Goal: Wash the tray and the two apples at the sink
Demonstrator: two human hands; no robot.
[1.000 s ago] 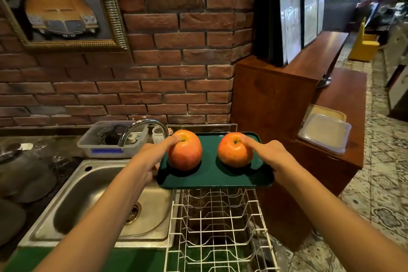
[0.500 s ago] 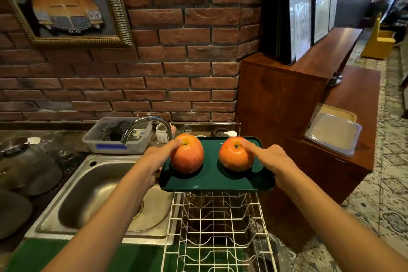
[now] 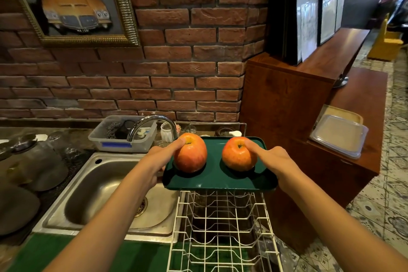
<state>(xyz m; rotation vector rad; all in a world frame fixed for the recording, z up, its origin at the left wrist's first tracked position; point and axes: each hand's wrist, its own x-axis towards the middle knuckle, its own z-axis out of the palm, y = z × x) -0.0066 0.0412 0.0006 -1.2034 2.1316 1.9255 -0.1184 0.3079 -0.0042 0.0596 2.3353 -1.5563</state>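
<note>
A dark green tray (image 3: 217,180) is held level above the far end of a white wire dish rack (image 3: 223,227), just right of the steel sink (image 3: 106,192). Two red-orange apples stand on it: the left apple (image 3: 191,153) and the right apple (image 3: 238,154). My left hand (image 3: 157,159) grips the tray's left edge, its thumb pressing on top of the left apple. My right hand (image 3: 273,161) grips the right edge, thumb on the right apple. The fingers under the tray are hidden.
A curved chrome tap (image 3: 152,123) rises behind the sink, by a clear tub (image 3: 120,137) of scrubbers. Dark pans (image 3: 33,168) lie left of the sink. A wooden counter (image 3: 309,117) with plastic containers (image 3: 340,134) stands right. A brick wall is behind.
The tray with both apples has stayed in my hands, drifting slightly right and nearer the rack; the view has tilted up a little. Grip unchanged.
</note>
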